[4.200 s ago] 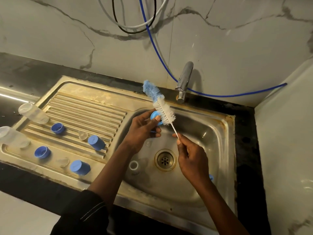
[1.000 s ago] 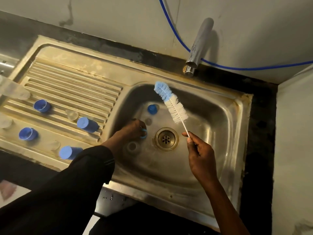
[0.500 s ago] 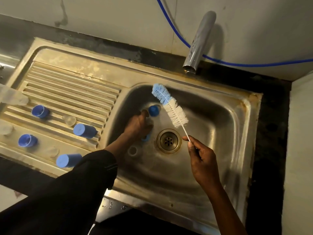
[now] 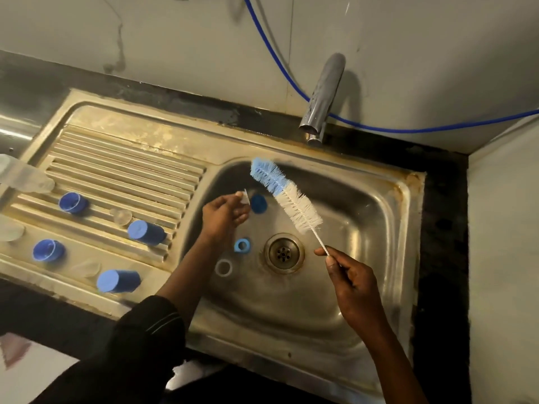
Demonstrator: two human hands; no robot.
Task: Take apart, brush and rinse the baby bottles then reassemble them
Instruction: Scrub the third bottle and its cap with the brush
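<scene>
My left hand (image 4: 224, 212) is raised over the sink basin (image 4: 364, 217) and pinches a small clear teat (image 4: 246, 196) at its fingertips. My right hand (image 4: 348, 279) grips the thin wire handle of the bottle brush (image 4: 287, 196), whose blue and white bristles point up and left over the basin. On the basin floor lie a blue cap (image 4: 258, 203), a blue screw ring (image 4: 242, 245) and a white ring (image 4: 223, 268) left of the drain (image 4: 283, 252).
On the ribbed draining board (image 4: 125, 167) lie two blue caps (image 4: 146, 232) (image 4: 118, 281), two blue rings (image 4: 73, 202) (image 4: 48, 250), clear teats (image 4: 121, 216) and clear bottle bodies (image 4: 26, 177) at the left edge. The tap (image 4: 322, 97) juts over the basin's back rim. A blue hose (image 4: 379, 128) runs along the wall.
My left hand put down the blue part in the basin, reached to the basin floor and has come up pinching a clear teat. The brush stays in my right hand.
</scene>
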